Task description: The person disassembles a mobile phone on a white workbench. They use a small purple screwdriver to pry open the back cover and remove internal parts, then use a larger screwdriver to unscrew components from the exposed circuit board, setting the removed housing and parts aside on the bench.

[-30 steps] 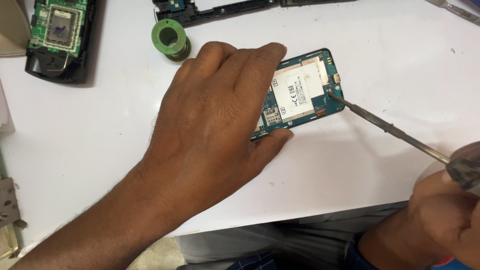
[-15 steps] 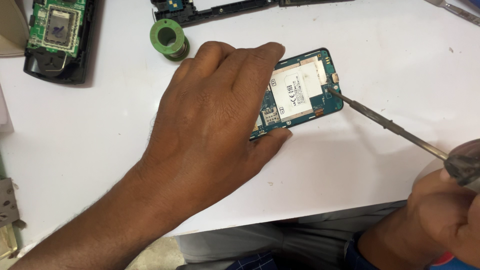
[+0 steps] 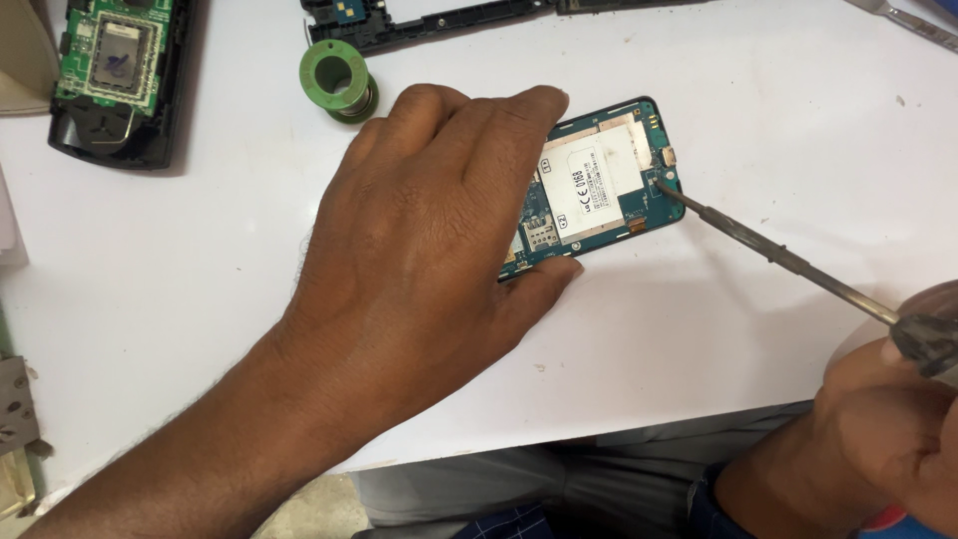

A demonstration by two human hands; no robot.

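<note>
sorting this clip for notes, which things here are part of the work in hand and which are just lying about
In use:
- opened phone, held flat on the white table by the left hand
- screwdriver in the right hand, tip at the phone's right end

Lying about:
- green solder spool
- black phone frame at the top edge
- second opened device with a green board, top left

Around the opened blue-green phone circuit board, bare white tabletop is left open above and to its right, apart from the thin metal screwdriver shaft slanted in from lower right. Its left half is covered by the left hand. Up-left, the way is blocked by a green solder spool and a black plastic phone frame.
</note>
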